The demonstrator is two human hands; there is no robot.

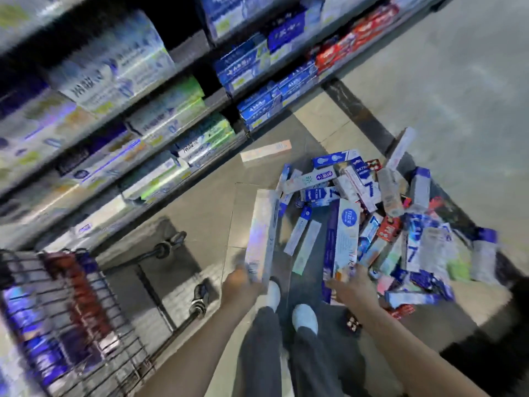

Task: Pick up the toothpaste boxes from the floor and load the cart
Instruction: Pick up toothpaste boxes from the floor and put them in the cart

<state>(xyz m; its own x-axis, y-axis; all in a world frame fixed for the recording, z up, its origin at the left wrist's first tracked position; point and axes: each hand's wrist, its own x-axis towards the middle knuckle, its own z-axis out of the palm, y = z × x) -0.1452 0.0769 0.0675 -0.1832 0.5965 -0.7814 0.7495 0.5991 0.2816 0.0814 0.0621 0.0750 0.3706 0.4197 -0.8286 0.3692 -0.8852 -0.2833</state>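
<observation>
Above the floor [200, 213], both arms reached down: left hand [243, 285] held a pale box [262, 233] upright, right hand [350, 285] gripped a white-and-purple box [342, 242] beside the pile [400, 213]; cart [65, 319] stood left.

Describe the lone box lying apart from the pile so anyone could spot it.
Start at the heap of toothpaste boxes on the grey floor. Look past it towards the shelving: one long pale box with a pinkish end lies flat, alone, touching nothing.

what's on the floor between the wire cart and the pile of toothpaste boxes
In the head view, mostly bare floor between the cart and the pile; the person's shoes stand there, by the pile.
</observation>
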